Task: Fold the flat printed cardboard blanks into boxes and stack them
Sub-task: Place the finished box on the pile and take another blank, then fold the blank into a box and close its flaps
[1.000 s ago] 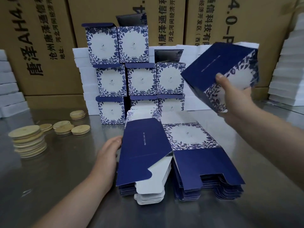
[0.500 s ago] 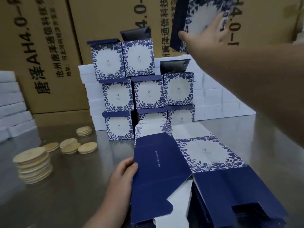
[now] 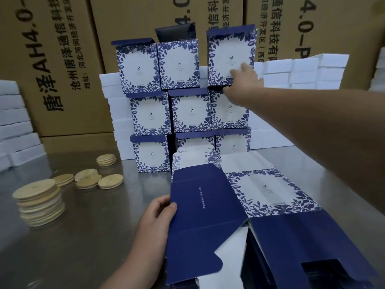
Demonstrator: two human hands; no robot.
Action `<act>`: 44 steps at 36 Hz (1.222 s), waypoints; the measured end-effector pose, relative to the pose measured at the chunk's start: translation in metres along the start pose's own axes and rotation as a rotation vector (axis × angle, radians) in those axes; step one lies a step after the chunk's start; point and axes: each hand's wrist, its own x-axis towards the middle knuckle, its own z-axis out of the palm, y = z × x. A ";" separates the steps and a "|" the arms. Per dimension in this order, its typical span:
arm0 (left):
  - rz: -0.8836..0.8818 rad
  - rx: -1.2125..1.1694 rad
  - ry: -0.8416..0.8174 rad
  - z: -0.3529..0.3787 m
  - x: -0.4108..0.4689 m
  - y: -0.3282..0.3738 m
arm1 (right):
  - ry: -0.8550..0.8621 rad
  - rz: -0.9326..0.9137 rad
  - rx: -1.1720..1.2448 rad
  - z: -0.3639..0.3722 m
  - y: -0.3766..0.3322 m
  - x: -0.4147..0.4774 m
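Observation:
A wall of folded blue-and-white floral boxes (image 3: 190, 110) stands three rows high at the back of the table. My right hand (image 3: 242, 83) reaches out to the top-right box (image 3: 227, 51), its fingers lying straight on the lower part of the box's front, thumb at the bottom edge. That box sits on the right column, level with the two other top boxes. Close to me lies a pile of flat printed blanks (image 3: 268, 190). My left hand (image 3: 155, 220) pinches the left edge of the top dark blue blank (image 3: 200, 207), thumb on top, lifting it slightly.
Round wooden lids stand in a stack (image 3: 39, 203) on the left, with loose ones (image 3: 89, 180) behind. White flat boxes (image 3: 302, 69) are piled behind the wall and at the far left (image 3: 14, 126). Large brown cartons (image 3: 62, 59) close off the back. The table (image 3: 73, 236) is metal.
My right hand carried the folded box up and over to the back and set it on the right column. My left hand's thumb closed on the top blank's edge.

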 end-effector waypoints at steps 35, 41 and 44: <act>-0.003 -0.039 0.066 0.005 -0.007 0.012 | -0.410 0.782 1.551 -0.017 0.117 -0.264; 0.008 -0.066 0.002 0.005 -0.007 0.011 | -0.509 0.622 1.512 -0.018 0.116 -0.262; -0.001 -0.080 -0.015 0.005 -0.007 0.009 | -0.431 0.589 1.501 -0.013 0.121 -0.256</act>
